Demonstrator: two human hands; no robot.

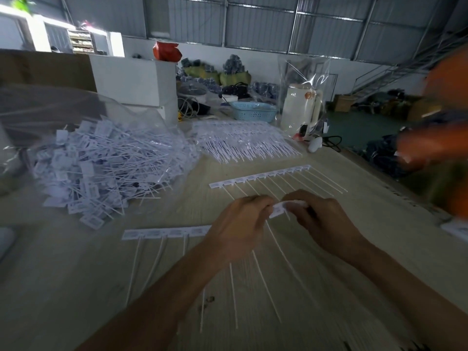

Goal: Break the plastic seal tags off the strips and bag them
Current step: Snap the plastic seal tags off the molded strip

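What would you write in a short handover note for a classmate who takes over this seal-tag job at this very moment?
Left hand and right hand: both pinch the end tag of the near strip, mid-break, above the table.
Second full strip lies just beyond the hands, untouched.
Done: a big heap of loose tags sits in the open clear bag at the left.
Left: finish this strip, then the far one and the wrapped bundle of strips; bag all of them.
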